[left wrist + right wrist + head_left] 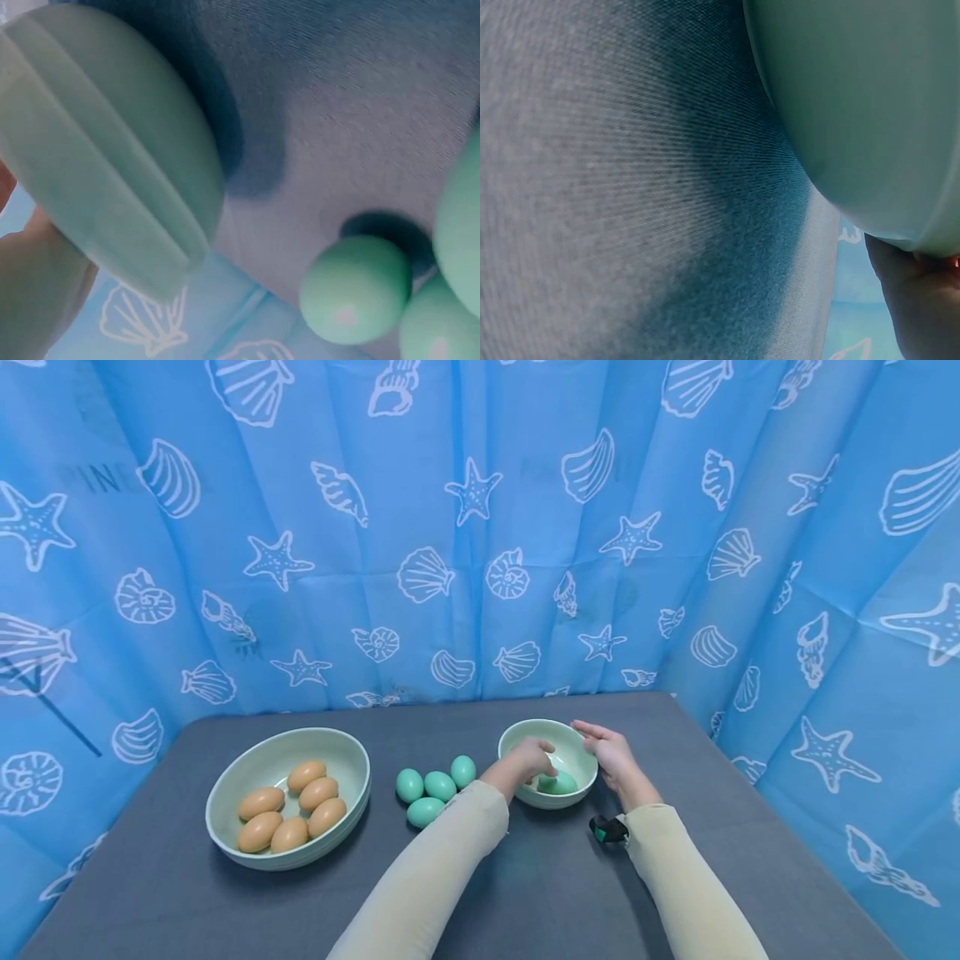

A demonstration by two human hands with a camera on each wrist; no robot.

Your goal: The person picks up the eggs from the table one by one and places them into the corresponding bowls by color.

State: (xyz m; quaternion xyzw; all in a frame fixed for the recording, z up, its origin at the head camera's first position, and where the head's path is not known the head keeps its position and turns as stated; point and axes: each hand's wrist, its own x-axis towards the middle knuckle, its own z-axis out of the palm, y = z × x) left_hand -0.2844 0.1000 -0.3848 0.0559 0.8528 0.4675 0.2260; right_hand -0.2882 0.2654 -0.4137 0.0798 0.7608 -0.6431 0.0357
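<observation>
A small pale green bowl (pixel 550 802) stands right of centre, with a green egg (pixel 558 783) low inside it. My left hand (pixel 529 757) reaches over the bowl's left rim, curled fingers at the top of that egg; in the left wrist view, the bowl's ribbed outside hides most of this hand. At the bowl's right side, my right hand (pixel 615 755) grips the rim. The right wrist view shows its fingers (pixel 919 289) against the bowl edge. Left of the bowl, several green eggs (pixel 439 786) lie close together on the table.
A larger pale green bowl (pixel 225 843) with several brown eggs (pixel 290 833) stands on the left. Grey cloth covers the table (pixel 525 893). A black strap-like thing (pixel 608 829) shows by the right cuff. Behind hangs a blue curtain (pixel 472 635) with a shell print.
</observation>
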